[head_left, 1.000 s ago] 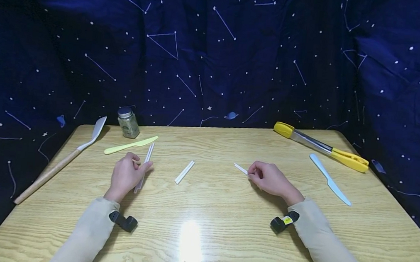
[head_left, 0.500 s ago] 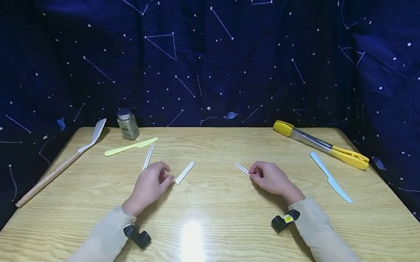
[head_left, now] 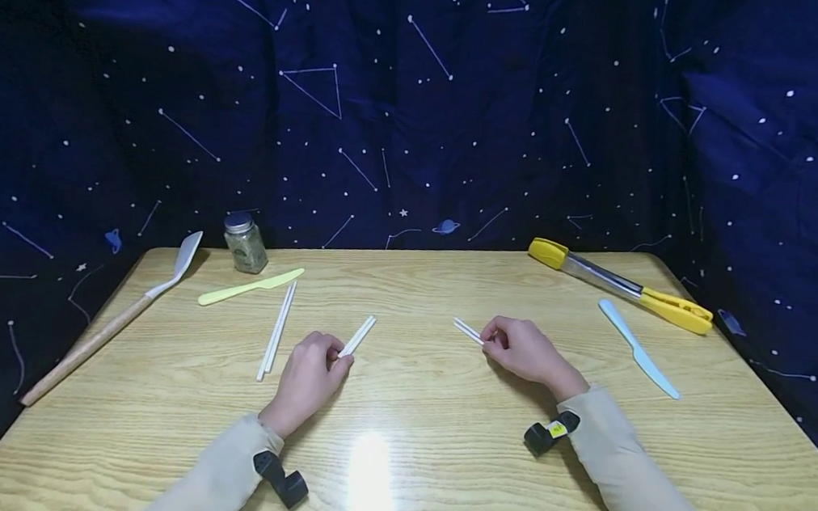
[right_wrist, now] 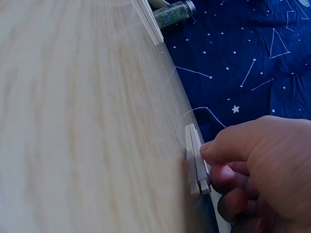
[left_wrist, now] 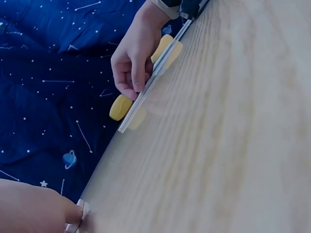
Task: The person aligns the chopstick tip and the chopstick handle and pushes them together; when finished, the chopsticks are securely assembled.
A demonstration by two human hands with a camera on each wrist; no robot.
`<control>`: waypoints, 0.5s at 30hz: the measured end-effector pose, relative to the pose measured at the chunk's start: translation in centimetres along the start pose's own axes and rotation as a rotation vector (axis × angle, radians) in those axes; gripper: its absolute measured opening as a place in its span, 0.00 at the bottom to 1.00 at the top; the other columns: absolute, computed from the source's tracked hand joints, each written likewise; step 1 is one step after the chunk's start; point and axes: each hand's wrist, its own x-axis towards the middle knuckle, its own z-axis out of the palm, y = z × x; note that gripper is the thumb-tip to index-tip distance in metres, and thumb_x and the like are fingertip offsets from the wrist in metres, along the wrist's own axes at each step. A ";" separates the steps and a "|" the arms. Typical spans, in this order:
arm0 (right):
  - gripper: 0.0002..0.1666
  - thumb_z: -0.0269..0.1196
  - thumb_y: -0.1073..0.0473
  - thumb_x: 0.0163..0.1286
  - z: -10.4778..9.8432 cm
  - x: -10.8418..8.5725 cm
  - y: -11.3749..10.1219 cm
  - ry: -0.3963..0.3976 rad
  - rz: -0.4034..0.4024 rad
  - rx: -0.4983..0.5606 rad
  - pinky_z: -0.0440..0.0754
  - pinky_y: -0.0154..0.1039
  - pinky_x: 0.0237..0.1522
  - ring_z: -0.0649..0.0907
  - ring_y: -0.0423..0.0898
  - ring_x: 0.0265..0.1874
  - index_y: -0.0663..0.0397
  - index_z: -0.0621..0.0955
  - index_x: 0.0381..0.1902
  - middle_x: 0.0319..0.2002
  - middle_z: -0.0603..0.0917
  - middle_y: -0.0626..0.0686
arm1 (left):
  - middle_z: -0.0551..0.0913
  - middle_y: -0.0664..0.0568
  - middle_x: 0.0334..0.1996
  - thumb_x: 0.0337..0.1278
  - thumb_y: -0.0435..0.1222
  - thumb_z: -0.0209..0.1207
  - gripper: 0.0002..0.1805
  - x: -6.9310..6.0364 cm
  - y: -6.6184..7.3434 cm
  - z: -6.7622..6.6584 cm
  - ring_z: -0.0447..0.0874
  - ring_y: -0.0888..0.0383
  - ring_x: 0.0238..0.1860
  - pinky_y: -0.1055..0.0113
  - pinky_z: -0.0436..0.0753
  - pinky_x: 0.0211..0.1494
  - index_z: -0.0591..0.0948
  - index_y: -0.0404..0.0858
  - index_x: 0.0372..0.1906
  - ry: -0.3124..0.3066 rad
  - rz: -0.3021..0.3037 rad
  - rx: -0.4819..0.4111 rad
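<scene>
In the head view my left hand (head_left: 310,381) is at the near end of a short pair of slim white sticks (head_left: 359,335), its thumb and finger pinching them. In the left wrist view that thumb covers part of the sticks (left_wrist: 84,209). My right hand (head_left: 526,351) pinches another pair of white sticks (head_left: 467,329), partly hidden by its fingers; the right wrist view has this pair (right_wrist: 194,153) against the thumb. A longer pair of white sticks (head_left: 276,332) lies side by side on the table, left of my left hand, untouched.
A yellow knife (head_left: 249,288) lies behind the longer sticks, near a lidded jar (head_left: 245,245). The wooden-handled spatula (head_left: 111,327) lies along the left edge. At right are a light blue knife (head_left: 638,349) and yellow-ended tongs (head_left: 614,283). A starry dark cloth (head_left: 422,110) hangs behind the table.
My left hand has left the longer pair of white sticks and moved right to the short middle pair, which it now pinches. My right hand stays on its sticks.
</scene>
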 end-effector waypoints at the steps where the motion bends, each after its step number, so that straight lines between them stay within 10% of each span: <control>1: 0.04 0.61 0.64 0.63 0.0 0.0 0.0 0.001 -0.004 0.001 0.64 0.32 0.23 0.69 0.39 0.20 0.58 0.80 0.37 0.21 0.72 0.46 | 0.77 0.49 0.24 0.49 0.31 0.68 0.07 -0.1 0.0 0.0 0.70 0.61 0.24 0.70 0.71 0.27 0.83 0.31 0.30 0.007 -0.005 0.000; 15: 0.04 0.62 0.63 0.62 0.2 -0.1 -0.8 -0.001 -0.034 -0.097 0.65 0.33 0.23 0.69 0.39 0.18 0.55 0.79 0.35 0.20 0.73 0.45 | 0.82 0.52 0.23 0.47 0.34 0.70 0.08 0.2 0.2 -0.1 0.73 0.62 0.24 0.70 0.71 0.28 0.84 0.33 0.31 -0.039 -0.149 -0.072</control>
